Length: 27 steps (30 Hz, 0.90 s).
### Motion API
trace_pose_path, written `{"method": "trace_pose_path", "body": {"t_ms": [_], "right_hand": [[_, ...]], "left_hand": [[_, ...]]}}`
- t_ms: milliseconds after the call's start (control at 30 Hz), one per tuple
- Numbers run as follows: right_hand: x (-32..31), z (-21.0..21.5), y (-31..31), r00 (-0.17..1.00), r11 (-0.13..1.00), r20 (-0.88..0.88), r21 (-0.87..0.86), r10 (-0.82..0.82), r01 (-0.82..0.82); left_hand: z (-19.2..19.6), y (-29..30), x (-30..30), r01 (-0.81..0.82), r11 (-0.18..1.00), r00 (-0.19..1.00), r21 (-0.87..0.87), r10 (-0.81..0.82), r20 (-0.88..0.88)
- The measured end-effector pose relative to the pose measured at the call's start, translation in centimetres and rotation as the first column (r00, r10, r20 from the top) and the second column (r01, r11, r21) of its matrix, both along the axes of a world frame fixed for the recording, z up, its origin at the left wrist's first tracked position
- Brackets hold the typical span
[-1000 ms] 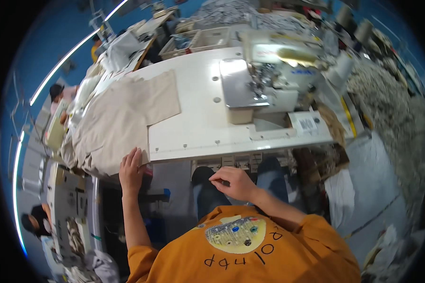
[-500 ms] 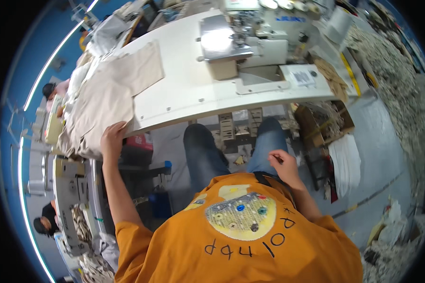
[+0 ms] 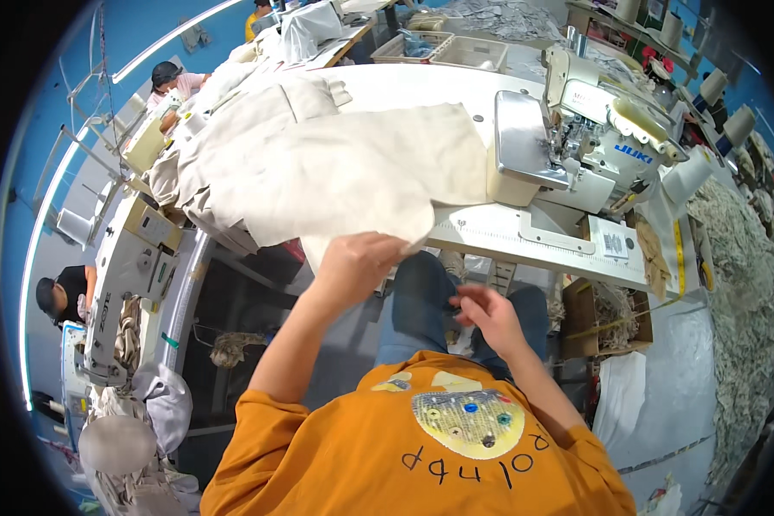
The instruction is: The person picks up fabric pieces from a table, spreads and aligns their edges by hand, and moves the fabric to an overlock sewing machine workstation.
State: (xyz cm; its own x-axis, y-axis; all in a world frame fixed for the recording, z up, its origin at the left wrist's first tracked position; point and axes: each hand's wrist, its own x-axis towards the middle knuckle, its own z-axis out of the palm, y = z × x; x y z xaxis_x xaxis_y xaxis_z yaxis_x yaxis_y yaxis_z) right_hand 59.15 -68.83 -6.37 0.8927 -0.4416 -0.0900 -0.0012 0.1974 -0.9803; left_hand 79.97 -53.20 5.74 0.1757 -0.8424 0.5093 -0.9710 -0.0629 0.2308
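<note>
My left hand (image 3: pixel 357 267) pinches the near edge of a beige fabric piece (image 3: pixel 361 163), which hangs a little over the front edge of the white sewing table (image 3: pixel 525 236). The cloth spreads across the table's left part, its right side close to the overlock sewing machine (image 3: pixel 589 146). More beige fabric (image 3: pixel 232 129) is heaped at the far left. Above my lap, my right hand (image 3: pixel 490 318) has its fingers curled and partly blurred. A small dark spot shows at its fingertips; I cannot make out what it is.
Another sewing machine (image 3: pixel 146 258) stands at left, with people working beyond. Plastic crates (image 3: pixel 469 53) sit behind the table. Beneath its right side is a cardboard box (image 3: pixel 580 322) of scraps. A large heap of grey scraps (image 3: pixel 740 267) lies at the far right.
My left hand has drawn the beige fabric rightward across the table toward the machine. My right hand has moved slightly left over my lap. The view has swung left.
</note>
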Motion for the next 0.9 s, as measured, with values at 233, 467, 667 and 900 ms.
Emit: {"method": "trace_pose_path", "body": {"t_ms": [233,467,667,900], "right_hand": [[4.9,4.0,-1.2,0.999,0.978,0.007,0.207,0.042,-0.042],[7.5,3.8,-0.1,0.996,0.972,-0.077,0.234,0.052,-0.033],[7.4,3.2,-0.7,0.996,0.951,-0.068,0.3,-0.056,0.074],[4.8,2.6,-1.6,0.953,0.928,-0.004,0.228,-0.302,0.295]], "left_hand": [[-1.8,1.5,0.1,0.051,0.99,0.991,0.128,-0.034,-0.132],[-1.0,3.7,0.5,0.035,0.929,0.967,0.368,0.061,-0.246],[-1.1,4.7,1.5,0.048,0.847,0.934,0.53,0.15,-0.324],[-1.4,4.5,1.6,0.142,0.874,0.901,0.464,0.08,-0.426]]}}
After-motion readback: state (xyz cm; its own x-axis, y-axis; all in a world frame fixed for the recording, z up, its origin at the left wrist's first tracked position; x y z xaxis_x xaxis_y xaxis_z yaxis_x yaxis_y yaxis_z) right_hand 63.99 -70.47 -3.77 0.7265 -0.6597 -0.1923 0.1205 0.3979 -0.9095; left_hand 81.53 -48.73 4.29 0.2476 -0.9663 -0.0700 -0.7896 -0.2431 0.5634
